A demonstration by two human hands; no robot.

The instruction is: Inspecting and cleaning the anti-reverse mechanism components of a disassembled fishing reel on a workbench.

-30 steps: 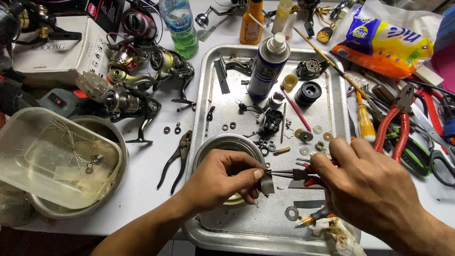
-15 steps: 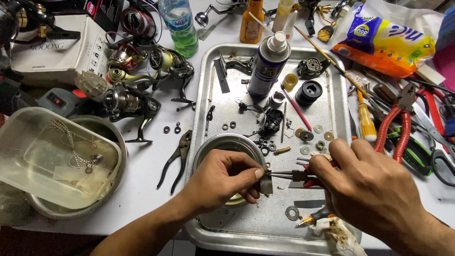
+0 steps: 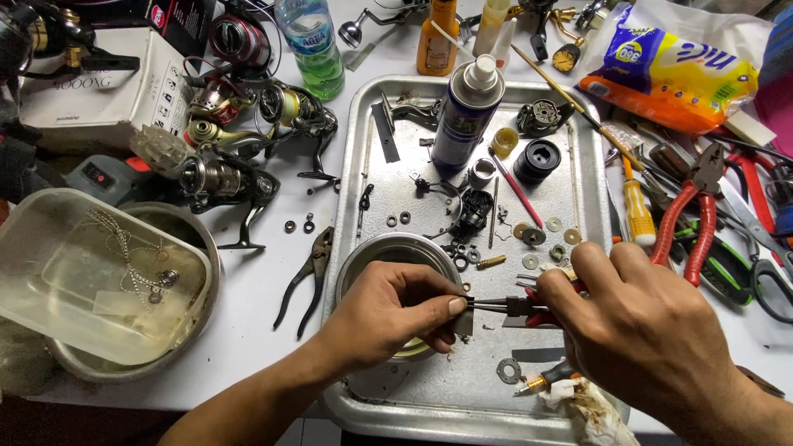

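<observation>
The left hand (image 3: 388, 318) pinches a tiny dark part (image 3: 464, 318) over the near middle of the metal tray (image 3: 363, 149), by the round tin (image 3: 396, 248). The right hand (image 3: 644, 339) squeezes thin pliers (image 3: 516, 307) shut on it. This looks like pulling it loose; next needs a slow, steady tug

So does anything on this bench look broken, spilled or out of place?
Nothing looks spilled or broken. A fishing reel lies in pieces: washers and small parts scattered across the metal tray. A soiled rag hangs over the tray's front edge.
</observation>
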